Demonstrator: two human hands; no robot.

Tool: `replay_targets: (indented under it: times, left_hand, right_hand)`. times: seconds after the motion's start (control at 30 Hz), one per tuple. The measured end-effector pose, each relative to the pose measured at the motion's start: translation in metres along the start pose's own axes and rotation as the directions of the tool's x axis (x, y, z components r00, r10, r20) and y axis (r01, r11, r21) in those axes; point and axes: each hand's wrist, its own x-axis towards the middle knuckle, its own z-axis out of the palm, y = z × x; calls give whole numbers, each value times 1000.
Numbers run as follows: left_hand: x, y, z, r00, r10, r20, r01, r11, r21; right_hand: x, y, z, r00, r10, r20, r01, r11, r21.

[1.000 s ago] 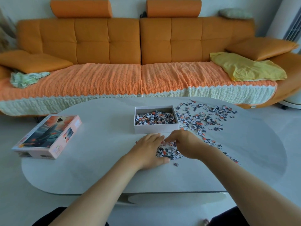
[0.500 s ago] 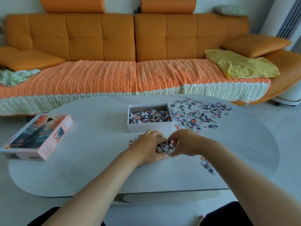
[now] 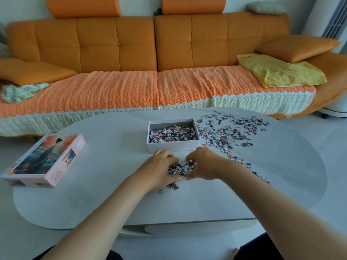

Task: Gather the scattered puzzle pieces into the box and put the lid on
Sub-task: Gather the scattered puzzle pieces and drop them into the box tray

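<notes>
An open white box (image 3: pixel 173 146) partly filled with puzzle pieces stands mid-table. Just in front of it, my left hand (image 3: pixel 159 168) and my right hand (image 3: pixel 203 163) cup a small heap of pieces (image 3: pixel 181 168) between them, fingers curled round it on both sides. A few loose pieces (image 3: pixel 171 186) lie under my left hand. Many scattered pieces (image 3: pixel 228 131) cover the table to the right of the box, with a trail (image 3: pixel 258 173) running along my right forearm. The picture lid (image 3: pixel 46 159) lies at the table's left edge.
The pale oval table (image 3: pixel 105 184) stands before an orange sofa (image 3: pixel 150 53) with a knitted cover. A yellow cloth (image 3: pixel 277 71) and cushions lie on the sofa. A white appliance (image 3: pixel 332 15) stands at the far right.
Both hands have drawn closer together, scooping the loose pieces in front of the box into a tighter heap between them.
</notes>
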Motion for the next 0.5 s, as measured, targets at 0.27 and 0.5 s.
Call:
replay_targets:
  times: [0.27, 0.5]
  left_hand:
    - [-1, -9, -9, 996, -6, 89, 7, 1000, -12]
    - [2, -12, -10, 998, -56, -21, 53, 987, -151]
  right_hand:
    - [4, -17, -2, 999, -44, -28, 44, 999, 1]
    - [7, -26, -4, 996, -64, -60, 68, 996, 62]
